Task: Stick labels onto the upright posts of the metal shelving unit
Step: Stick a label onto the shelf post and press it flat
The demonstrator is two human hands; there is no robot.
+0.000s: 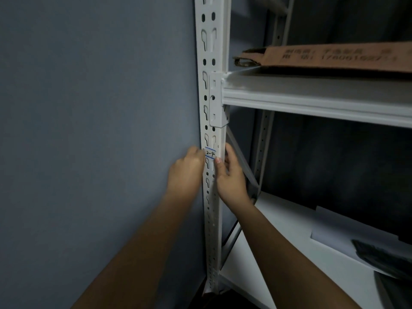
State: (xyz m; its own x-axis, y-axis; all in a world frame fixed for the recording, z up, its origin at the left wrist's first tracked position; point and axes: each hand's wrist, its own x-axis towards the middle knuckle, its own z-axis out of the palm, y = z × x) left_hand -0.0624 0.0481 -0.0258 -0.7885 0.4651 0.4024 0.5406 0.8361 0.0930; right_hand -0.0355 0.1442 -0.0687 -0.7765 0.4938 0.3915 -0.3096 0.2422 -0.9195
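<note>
1. A white perforated upright post point(211, 85) of the metal shelving unit is standing just beside a grey-blue wall point(89, 108) on the left of the scene.
2. A small white label point(210, 154) with blue lines above and below its handwritten "2-4" is sitting on the front face of the post, below the bracket of the upper shelf point(312, 97).
3. The left hand point(187, 172) is reaching in from the left side of the post, its fingers curled against the post edge and touching the left end of the label; how tightly they are pressing cannot be told.
4. The right hand point(230, 175) is wrapping around the right side of the post, its thumb lying on the front face just below the right end of the label and its fingers curling round the right edge.
5. A flattened cardboard box point(334, 56) with printed text is lying on the upper shelf, to the right.
6. The lower shelf point(278, 241) is carrying a pale sheet point(347, 230) and a dark object point(383, 257) at the far right, too blurred to identify.
</note>
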